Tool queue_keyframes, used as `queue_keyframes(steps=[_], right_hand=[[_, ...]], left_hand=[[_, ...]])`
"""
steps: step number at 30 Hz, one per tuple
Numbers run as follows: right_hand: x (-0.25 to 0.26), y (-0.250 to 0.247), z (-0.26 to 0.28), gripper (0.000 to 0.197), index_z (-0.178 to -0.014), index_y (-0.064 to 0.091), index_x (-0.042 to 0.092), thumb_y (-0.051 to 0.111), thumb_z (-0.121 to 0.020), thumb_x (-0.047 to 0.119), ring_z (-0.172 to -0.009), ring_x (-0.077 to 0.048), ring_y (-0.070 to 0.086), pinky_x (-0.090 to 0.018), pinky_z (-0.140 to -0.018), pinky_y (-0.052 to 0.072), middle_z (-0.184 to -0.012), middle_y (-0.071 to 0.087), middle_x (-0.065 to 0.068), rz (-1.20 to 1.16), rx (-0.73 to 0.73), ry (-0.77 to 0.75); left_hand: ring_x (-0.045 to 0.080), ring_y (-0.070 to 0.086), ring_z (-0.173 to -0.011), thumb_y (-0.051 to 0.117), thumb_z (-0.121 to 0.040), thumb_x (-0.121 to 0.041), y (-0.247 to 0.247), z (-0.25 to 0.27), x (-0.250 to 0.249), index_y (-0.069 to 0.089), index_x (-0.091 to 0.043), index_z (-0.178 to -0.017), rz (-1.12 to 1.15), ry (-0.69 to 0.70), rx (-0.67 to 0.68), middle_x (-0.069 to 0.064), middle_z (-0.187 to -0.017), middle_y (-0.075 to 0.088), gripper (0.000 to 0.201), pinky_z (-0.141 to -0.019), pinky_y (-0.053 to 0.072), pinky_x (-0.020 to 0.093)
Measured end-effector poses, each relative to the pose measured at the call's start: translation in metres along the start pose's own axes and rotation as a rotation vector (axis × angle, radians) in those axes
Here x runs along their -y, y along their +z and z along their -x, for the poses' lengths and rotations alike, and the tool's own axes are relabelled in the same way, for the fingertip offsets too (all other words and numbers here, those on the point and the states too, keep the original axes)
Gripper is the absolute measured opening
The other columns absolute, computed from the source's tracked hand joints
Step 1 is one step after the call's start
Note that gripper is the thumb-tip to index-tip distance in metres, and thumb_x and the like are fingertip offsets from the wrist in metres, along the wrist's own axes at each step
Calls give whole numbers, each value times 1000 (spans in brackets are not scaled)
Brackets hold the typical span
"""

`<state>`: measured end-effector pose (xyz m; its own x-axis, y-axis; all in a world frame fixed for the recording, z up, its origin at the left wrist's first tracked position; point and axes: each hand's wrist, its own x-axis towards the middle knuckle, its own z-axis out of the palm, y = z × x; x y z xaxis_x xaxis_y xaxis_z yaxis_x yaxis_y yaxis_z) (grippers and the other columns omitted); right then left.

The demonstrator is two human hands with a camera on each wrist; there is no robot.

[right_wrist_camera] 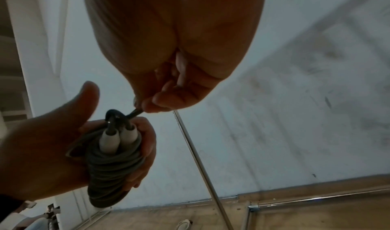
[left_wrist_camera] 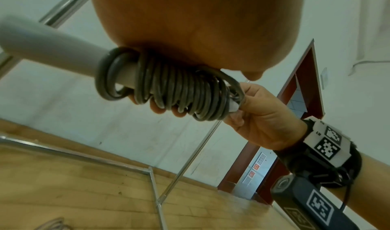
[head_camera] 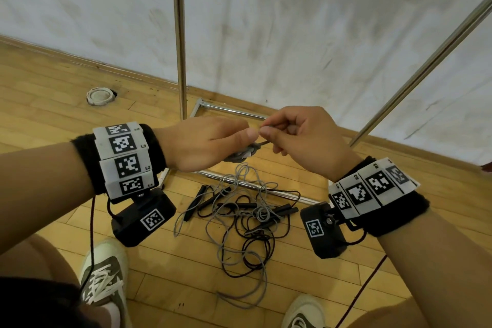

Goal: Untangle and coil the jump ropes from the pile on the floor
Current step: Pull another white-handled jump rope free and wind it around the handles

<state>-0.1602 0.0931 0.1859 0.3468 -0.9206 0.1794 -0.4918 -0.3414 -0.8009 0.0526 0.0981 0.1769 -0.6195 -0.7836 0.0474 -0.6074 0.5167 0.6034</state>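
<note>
My left hand [head_camera: 213, 144] grips a grey jump rope [head_camera: 241, 156] whose cord is wound in tight turns round its two grey handles [left_wrist_camera: 42, 40]. In the right wrist view the bundle [right_wrist_camera: 114, 158] lies in the left palm, with fingers curled round it and the thumb raised. My right hand [head_camera: 269, 132] pinches the cord's loose end [right_wrist_camera: 135, 112] just above the handles' pale tips [right_wrist_camera: 118, 138]. Both hands are held at about waist height over the pile [head_camera: 245, 216] of tangled grey and black ropes with black handles on the wooden floor.
A chrome rack stands behind the pile, with an upright pole [head_camera: 179, 34], a slanted pole [head_camera: 426, 66] and base bars [head_camera: 231, 110] on the floor. A white round cap [head_camera: 99, 96] lies at the left by the wall. My shoes [head_camera: 105, 274] flank the pile's near side.
</note>
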Motion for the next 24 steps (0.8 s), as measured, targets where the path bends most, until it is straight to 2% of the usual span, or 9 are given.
queue_keyframes(steps=[3, 5, 7, 9, 12, 15, 16, 19, 24], right_hand=[[2, 3, -1, 18, -81, 66, 31, 73, -86, 15, -57, -6, 68, -16, -53, 49, -67, 70, 13, 12, -35, -39], [2, 0, -2, 18, -81, 66, 29, 72, -87, 13, -58, -7, 68, -20, -55, 53, -67, 70, 10, 0, -84, -34], [2, -7, -4, 18, -80, 66, 28, 72, -87, 12, -57, -6, 67, -20, -55, 53, -64, 67, 9, -38, -157, -14], [2, -14, -5, 16, -81, 66, 24, 71, -88, 10, -55, -6, 66, -19, -53, 52, -61, 66, 7, -86, -214, -8], [3, -19, -6, 14, -83, 67, 22, 70, -89, 9, -55, -8, 66, -22, -54, 54, -63, 67, 4, -107, -263, -22], [4, -22, -7, 13, -84, 67, 21, 70, -88, 9, -56, -9, 66, -22, -55, 55, -64, 67, 5, -105, -295, -36], [3, -22, -7, 14, -84, 67, 22, 71, -88, 9, -56, -9, 66, -22, -56, 55, -64, 67, 5, -99, -299, -38], [2, -21, -7, 15, -82, 67, 22, 71, -87, 9, -55, -9, 66, -22, -56, 55, -65, 67, 3, -69, -289, -35], [2, -22, -6, 18, -81, 67, 25, 71, -87, 9, -57, -9, 67, -24, -57, 57, -66, 68, 3, -56, -305, -48]], left_hand=[[0, 49, -54, 24, -95, -69, 4, -4, -1, 47, -33, -69, -48, -57, -33, -25, -61, 56, 50, -54, 32, 15], [0, 52, -53, 34, -95, -65, 5, -7, 1, 53, -32, -71, -18, -92, -34, -21, -61, 59, 44, -55, 37, 20], [0, 53, -53, 43, -95, -58, 6, -8, 4, 56, -30, -76, 24, -101, -43, -17, -63, 61, 36, -53, 38, 17], [-1, 51, -54, 47, -95, -54, 7, -9, 5, 57, -28, -79, 8, -96, -70, -20, -64, 61, 32, -52, 37, 14], [-2, 54, -62, 49, -96, -48, 9, -12, 7, 61, -26, -95, 78, -89, -70, -18, -70, 63, 25, -57, 39, 15], [1, 57, -72, 45, -100, -44, 10, -15, 9, 61, -32, -114, 140, -75, 21, -14, -82, 64, 24, -64, 43, 16], [1, 58, -75, 45, -100, -44, 11, -16, 11, 63, -33, -112, 139, -70, 47, -15, -84, 64, 25, -67, 44, 15], [4, 59, -83, 46, -98, -48, 12, -19, 16, 66, -29, -105, 101, -91, 103, -9, -95, 65, 28, -76, 47, 24], [-1, 58, -89, 48, -96, -49, 11, -23, 27, 66, -30, -109, 15, -132, 92, -12, -102, 62, 30, -77, 44, 21]])
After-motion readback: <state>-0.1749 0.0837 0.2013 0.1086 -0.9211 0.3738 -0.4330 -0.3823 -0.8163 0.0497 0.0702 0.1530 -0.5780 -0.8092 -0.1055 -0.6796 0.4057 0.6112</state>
